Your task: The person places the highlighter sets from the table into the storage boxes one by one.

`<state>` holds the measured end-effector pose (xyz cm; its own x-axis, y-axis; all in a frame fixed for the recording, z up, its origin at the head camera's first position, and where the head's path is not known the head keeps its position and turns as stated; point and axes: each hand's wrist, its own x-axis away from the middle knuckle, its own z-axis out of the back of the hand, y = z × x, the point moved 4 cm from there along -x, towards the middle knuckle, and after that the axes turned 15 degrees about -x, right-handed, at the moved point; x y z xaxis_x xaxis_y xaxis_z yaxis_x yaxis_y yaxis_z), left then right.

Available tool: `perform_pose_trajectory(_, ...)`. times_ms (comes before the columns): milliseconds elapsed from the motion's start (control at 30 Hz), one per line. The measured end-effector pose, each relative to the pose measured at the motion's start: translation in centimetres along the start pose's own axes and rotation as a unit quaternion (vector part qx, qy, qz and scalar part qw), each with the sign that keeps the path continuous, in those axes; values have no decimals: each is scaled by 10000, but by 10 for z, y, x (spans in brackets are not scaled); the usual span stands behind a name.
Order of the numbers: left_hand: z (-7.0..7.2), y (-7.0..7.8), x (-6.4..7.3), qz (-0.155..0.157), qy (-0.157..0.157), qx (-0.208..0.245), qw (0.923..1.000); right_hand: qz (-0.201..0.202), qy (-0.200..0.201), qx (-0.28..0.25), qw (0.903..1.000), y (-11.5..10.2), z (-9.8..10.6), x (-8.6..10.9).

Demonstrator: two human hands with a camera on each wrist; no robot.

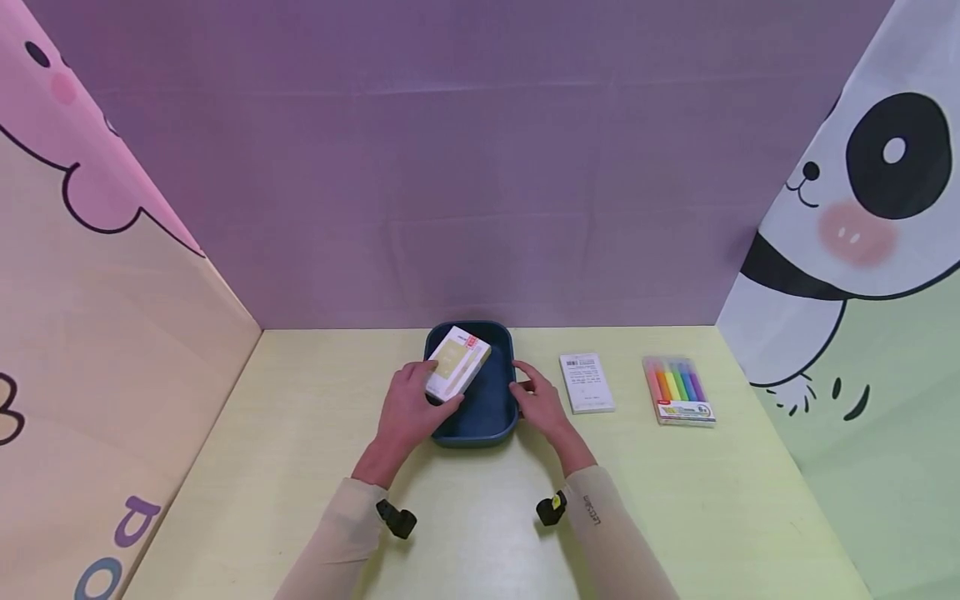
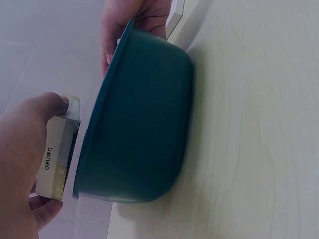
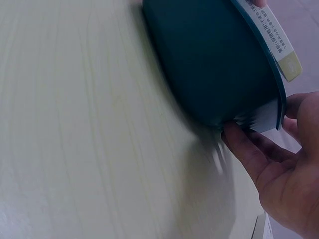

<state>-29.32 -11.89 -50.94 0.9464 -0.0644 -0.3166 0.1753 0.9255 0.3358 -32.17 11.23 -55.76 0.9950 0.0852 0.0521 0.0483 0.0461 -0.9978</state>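
Observation:
A dark blue-green plastic bin [image 1: 486, 419] stands on the table toward the back wall. My left hand [image 1: 407, 410] holds a small white and pale-yellow box [image 1: 459, 364] tilted above the bin's opening. In the left wrist view, the thumb and fingers grip the box [image 2: 55, 154] by opposite ends, with "deli" printed on its side; it is just off the bin's rim. My right hand [image 1: 543, 407] grips the bin's right side wall. Up close in the right wrist view, the fingers [image 3: 244, 149] press the outside of the wall near a ribbed, lighter patch.
To the right of the bin lies a flat white box [image 1: 587, 383] with printed text. Farther right is a clear case of coloured pens [image 1: 678, 392] in several colours. A purple backdrop [image 1: 480, 167] closes off the back, with printed panels at both sides.

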Motion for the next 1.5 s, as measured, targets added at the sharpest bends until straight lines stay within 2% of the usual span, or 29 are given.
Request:
perform_pose_trajectory(333, -4, 4, -2, -82, -60, -11, 9999, 47, 3, 43, 10000, -4, 0, -3)
perform_pose_trajectory(533, -4, 5, -4, -38, -188, -85, 9998, 1, 9, 45, 10000, -4, 0, -4)
perform_pose_trajectory(800, -6, 9, -5, -39, -203, -153, 9997, -16, 23, 22, 10000, -2, -2, -5)
perform_pose_trajectory(1033, -13, 12, -4, -9, -429, -96, 9990, -8, 144, 31, 9999, -2, -1, -2)
perform_pose_trajectory(1500, -22, 13, -4, -201, -200, -37, 9996, 39, 161, 61, 9998, 0, -1, -1)
